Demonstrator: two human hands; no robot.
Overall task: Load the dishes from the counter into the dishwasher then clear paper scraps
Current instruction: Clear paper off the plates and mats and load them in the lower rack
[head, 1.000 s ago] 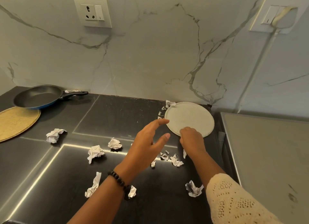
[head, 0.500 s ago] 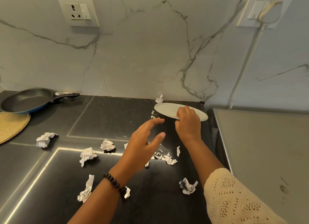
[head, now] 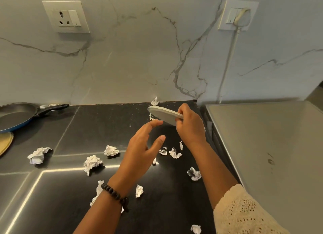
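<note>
Leftmost, a mat (head: 5, 142) shows only its tan edge, and a pan (head: 14, 115) sits just above it on the black counter (head: 108, 120), its handle pointing right along the foot of the marble wall (head: 132, 64). A socket (head: 67, 17) is set high in that wall. Crumpled paper scraps lie scattered over the counter: one ball (head: 37, 154) near the mat, two more (head: 92, 163) (head: 111, 150) toward the middle, a long twist (head: 97, 191) beside the left wrist, which wears a dark bracelet (head: 116, 196). The left hand (head: 139, 153) hangs above the counter with fingers straight and spread, thumb apart, holding nothing; its fingertips reach up close under the plate (head: 161, 114), though whether they touch the rim is hard to tell from this angle. The plate is lifted clear of the counter and tilted, its left edge raised and free, its right edge pinched by the right hand (head: 189, 127), thumb on the near face and fingers curled over the top. Small torn bits (head: 172, 152) lie below that hand, another scrap (head: 155, 101) stands against the wall behind the plate, and one (head: 194, 174) lies beside the right forearm, whose sleeve (head: 244, 212) is cream lace. Farther right a flat grey top (head: 272, 146) adjoins the counter, and a second socket (head: 238, 15) above it has a plug with a cord running down the wall.
</note>
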